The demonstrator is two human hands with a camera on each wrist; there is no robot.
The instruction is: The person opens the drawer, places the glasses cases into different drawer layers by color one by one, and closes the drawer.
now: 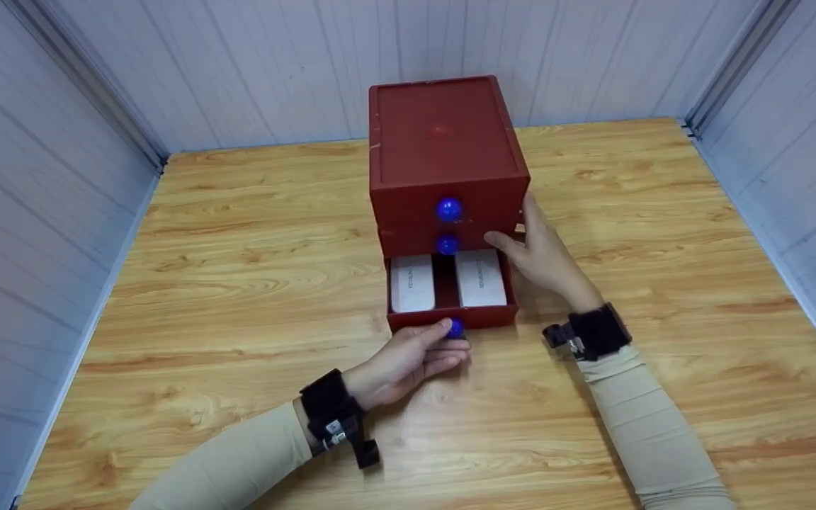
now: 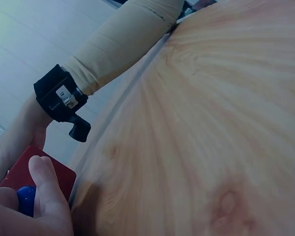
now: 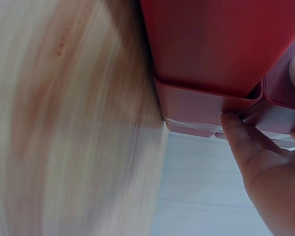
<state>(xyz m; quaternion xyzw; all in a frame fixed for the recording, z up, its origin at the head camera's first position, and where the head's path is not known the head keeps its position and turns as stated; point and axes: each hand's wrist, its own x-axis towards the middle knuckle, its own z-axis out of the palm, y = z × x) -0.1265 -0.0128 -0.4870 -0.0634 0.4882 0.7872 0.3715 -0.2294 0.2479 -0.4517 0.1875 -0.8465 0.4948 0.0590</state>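
Observation:
A red drawer cabinet (image 1: 443,134) stands on the table with its bottom drawer (image 1: 452,317) pulled out. Inside that drawer lie two white boxes, a left one (image 1: 413,285) and a right one (image 1: 481,280), side by side with a gap between. My left hand (image 1: 408,358) pinches the drawer's blue knob (image 1: 456,328) between thumb and fingers; the left wrist view shows the knob (image 2: 26,200) held there. My right hand (image 1: 542,251) rests on the cabinet's right side, its fairly straight fingers (image 3: 236,135) against the side wall and its thumb at the front.
Two more blue knobs, an upper one (image 1: 449,209) and a middle one (image 1: 448,245), mark the closed drawers above. The wood-grain table (image 1: 252,283) meets a white panel wall (image 1: 273,71) behind the cabinet, with more panels at left and right.

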